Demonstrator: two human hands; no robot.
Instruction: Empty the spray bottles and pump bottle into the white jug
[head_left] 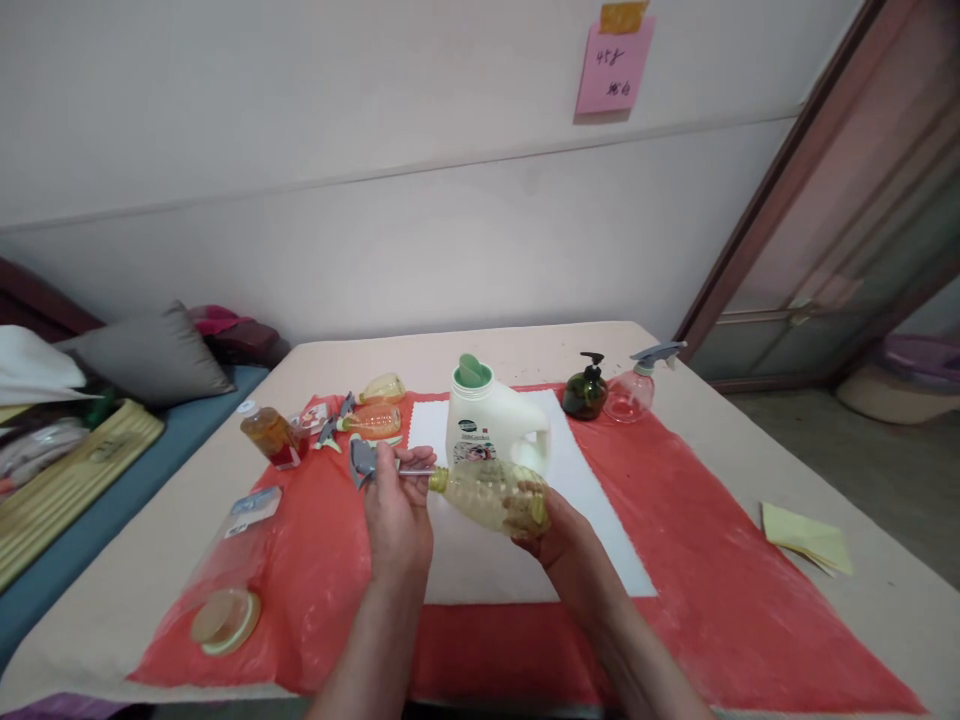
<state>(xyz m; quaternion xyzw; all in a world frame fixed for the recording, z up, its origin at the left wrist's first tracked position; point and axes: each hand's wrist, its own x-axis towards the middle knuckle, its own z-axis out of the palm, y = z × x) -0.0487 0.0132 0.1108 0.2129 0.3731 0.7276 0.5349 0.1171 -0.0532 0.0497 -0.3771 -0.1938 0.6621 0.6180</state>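
Observation:
My left hand (397, 500) grips a grey trigger spray head (363, 463), whose thin tube runs right into the neck of a yellowish clear plastic bottle (484, 495). The bottle lies tilted on its side in the air, its base held by my right hand (551, 530). Whether any liquid is in it I cannot tell. Just behind the bottle stands a white detergent jug (469, 420) with an open green-rimmed mouth (472, 370). The jug rests on a white sheet (495, 570), partly hidden by the bottle and my hands.
Red plastic sheeting (712, 570) covers much of the table. At left are an amber bottle (271, 436), an orange spray bottle (373, 421), a yellowish bottle (383, 388) and a lidded clear jar (225, 620). A dark pump bottle (585, 393) and pink spray bottle (630, 396) stand back right.

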